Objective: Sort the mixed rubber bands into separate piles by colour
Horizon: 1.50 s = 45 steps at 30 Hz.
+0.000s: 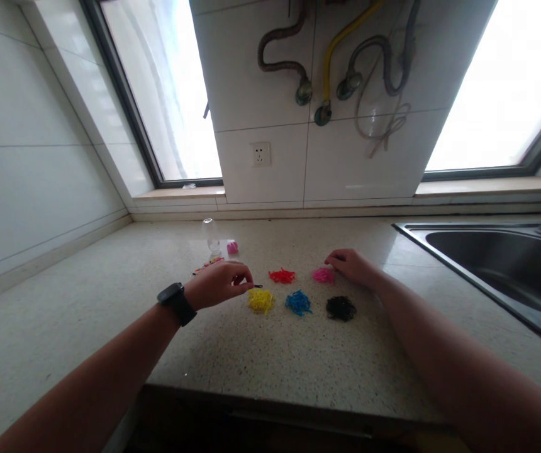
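My left hand, with a black watch on its wrist, pinches a small black strip just above a yellow pile. My right hand reaches to the upper edge of a pink pile, its fingers pressed together; what is between the fingertips is too small to make out. A red pile, a blue pile and a black pile lie nearby. All the piles look like small, thin elastic bands. Behind my left hand is a patch of mixed-colour bits, partly hidden.
A clear upturned glass or bottle stands at the back left beside a small pink object. A steel sink is set into the countertop at right. Hoses and valves hang on the tiled wall above a socket.
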{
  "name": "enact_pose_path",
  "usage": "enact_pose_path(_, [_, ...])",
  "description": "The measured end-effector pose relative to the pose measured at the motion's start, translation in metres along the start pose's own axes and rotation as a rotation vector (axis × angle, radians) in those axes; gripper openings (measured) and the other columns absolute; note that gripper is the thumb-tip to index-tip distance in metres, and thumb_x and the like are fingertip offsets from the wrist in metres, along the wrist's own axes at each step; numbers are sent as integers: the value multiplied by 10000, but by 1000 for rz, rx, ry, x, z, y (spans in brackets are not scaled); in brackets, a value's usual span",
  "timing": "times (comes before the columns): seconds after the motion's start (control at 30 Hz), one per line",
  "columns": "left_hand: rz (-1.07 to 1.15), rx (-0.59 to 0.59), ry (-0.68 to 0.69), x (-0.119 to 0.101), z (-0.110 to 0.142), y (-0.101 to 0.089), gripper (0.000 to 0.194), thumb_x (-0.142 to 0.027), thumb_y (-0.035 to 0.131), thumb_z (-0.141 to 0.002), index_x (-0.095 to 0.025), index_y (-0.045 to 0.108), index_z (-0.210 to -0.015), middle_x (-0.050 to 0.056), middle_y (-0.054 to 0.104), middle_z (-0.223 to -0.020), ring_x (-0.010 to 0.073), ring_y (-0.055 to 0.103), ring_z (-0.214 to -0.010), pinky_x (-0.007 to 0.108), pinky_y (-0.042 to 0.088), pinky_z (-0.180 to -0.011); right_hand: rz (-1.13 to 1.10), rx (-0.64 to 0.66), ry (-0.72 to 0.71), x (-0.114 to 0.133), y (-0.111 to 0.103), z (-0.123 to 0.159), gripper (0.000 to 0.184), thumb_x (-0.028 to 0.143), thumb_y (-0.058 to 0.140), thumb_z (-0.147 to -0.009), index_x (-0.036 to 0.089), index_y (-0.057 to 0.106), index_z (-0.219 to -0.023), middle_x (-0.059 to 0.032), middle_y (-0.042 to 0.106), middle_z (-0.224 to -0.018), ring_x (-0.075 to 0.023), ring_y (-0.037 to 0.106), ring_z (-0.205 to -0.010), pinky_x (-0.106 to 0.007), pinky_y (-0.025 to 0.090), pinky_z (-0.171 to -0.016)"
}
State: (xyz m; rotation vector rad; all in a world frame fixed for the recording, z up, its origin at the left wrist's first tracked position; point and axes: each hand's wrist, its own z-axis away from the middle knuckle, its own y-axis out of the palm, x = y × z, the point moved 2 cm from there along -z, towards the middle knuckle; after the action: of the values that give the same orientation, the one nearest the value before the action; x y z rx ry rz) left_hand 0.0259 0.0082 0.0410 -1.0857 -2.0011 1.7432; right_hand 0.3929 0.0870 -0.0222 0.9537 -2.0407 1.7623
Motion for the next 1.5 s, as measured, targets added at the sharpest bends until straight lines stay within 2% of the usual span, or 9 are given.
enact_pose_path(0.2, [58, 4, 81, -27, 0, 7, 208, -357, 577, -934, -189, 691, -888, -6, 580, -708, 109, 503, -638, 250, 384, -620, 13, 6, -2, -3, 1, -1, 274, 350, 546, -844, 181, 760, -864, -64, 761, -852, -201, 654, -776, -298, 471, -722])
enact_pose_path(0.33, [106, 20, 65, -40, 0, 16, 204, -354, 573, -938, -191, 688, -895, -5, 583, -704, 106, 492, -621, 241, 364, -587, 19, 3, -4, 0, 1, -1, 254, 333, 555, -848, 186, 761, -864, -76, 766, -883, -207, 663, -799, -302, 480, -750])
enact_pose_path(0.57, [133, 10, 40, -59, 1, 30, 197, -364, 581, -927, -202, 688, -891, -9, 576, -687, 114, 496, -615, 254, 362, -587, 108, 6, 20, 2, 3, -1, 278, 377, 554, -856, 203, 769, -876, -58, 755, -827, -192, 652, -743, -274, 464, -677])
enact_pose_path(0.93, [175, 18, -15, -97, -7, 39, 197, -360, 579, -926, -206, 695, -885, -24, 555, -641, 112, 484, -582, 244, 326, -550, 185, -6, 38, 7, 1, 1, 260, 365, 565, -870, 224, 778, -919, -56, 766, -878, -182, 653, -764, -251, 421, -659])
enact_pose_path(1.1, [108, -19, -39, -114, -22, 42, 179, -354, 594, -905, -214, 696, -861, -5, 611, -672, 130, 523, -593, 256, 328, -539, 196, -3, 57, 10, 1, 3, 240, 361, 582, -870, 235, 780, -920, -54, 768, -896, -183, 653, -790, -248, 410, -660])
enact_pose_path(1.33, [29, -49, -75, -132, -65, 49, 247, -402, 581, -907, -210, 729, -858, 33, 673, -684, 159, 595, -614, 278, 360, -558, 228, 3, 67, 15, -1, 6, 275, 389, 563, -881, 232, 779, -948, -52, 764, -889, -180, 654, -785, -243, 396, -637])
enact_pose_path(1.5, [-50, 76, -104, -137, -73, 58, 311, -442, 525, -930, -221, 743, -912, 46, 709, -777, 184, 639, -711, 281, 390, -605, 236, 6, 68, 14, 0, 5, 281, 386, 548, -880, 232, 774, -947, -47, 763, -893, -176, 659, -799, -241, 390, -639])
